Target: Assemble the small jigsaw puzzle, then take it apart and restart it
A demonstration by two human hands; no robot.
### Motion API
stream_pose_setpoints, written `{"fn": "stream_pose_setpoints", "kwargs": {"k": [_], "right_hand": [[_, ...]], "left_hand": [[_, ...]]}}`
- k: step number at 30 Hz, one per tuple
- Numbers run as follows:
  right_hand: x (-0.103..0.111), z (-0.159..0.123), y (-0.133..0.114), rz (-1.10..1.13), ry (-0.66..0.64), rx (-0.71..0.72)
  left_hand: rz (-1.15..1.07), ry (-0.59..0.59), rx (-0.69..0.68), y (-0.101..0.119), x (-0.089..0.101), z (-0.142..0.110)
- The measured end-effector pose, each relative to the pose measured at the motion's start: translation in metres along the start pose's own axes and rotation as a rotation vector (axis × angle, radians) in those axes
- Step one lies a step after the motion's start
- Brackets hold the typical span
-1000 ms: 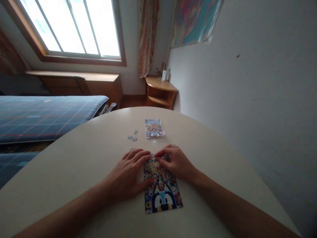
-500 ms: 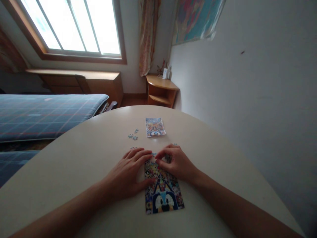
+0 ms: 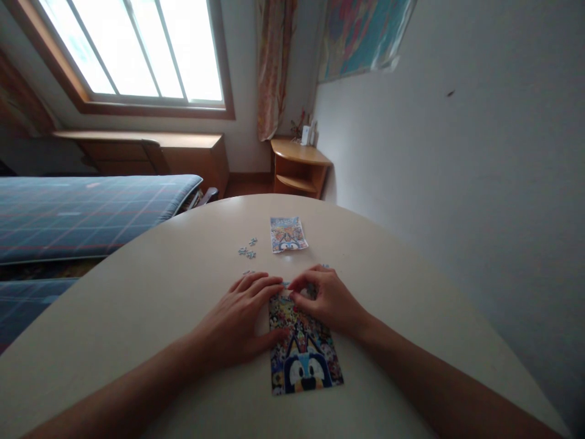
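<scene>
A colourful jigsaw puzzle (image 3: pixel 307 360) with a blue cartoon dog lies flat on the table before me, largely put together. My left hand (image 3: pixel 251 311) rests open along its left edge, thumb and fingers spread on it. At the puzzle's top, my right hand (image 3: pixel 322 299) has thumb and forefinger pinched around a small puzzle piece, mostly hidden by the fingertips. Several loose puzzle pieces (image 3: pixel 251 254) lie face up or down beyond my left hand. Another piece (image 3: pixel 325 266) shows just behind my right hand.
A creased reference picture sheet (image 3: pixel 287 235) lies farther back on the round white table (image 3: pixel 183 268). A wall (image 3: pixel 457 183) runs along the right. To the left is a bed with a plaid mattress (image 3: pixel 91 213). A corner shelf (image 3: pixel 301 155) stands beyond the table.
Both hands stay at nearly the same spots on the puzzle. My right fingertips shift very slightly at its top edge. The whole view drifts a little.
</scene>
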State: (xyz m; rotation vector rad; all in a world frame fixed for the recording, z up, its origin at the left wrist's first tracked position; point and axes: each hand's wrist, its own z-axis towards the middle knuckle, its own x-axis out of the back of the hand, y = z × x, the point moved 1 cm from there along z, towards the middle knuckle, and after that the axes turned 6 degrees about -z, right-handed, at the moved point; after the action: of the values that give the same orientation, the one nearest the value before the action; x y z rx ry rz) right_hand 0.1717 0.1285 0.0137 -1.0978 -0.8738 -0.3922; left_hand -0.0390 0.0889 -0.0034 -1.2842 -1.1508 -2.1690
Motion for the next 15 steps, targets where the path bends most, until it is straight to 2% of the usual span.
{"fn": "stream_pose_setpoints", "kwargs": {"k": [15], "right_hand": [[-0.0030, 0.0013, 0.0016, -0.039, 0.004, 0.023]], "left_hand": [[-0.002, 0.009, -0.002, 0.0004, -0.0003, 0.0005]]}}
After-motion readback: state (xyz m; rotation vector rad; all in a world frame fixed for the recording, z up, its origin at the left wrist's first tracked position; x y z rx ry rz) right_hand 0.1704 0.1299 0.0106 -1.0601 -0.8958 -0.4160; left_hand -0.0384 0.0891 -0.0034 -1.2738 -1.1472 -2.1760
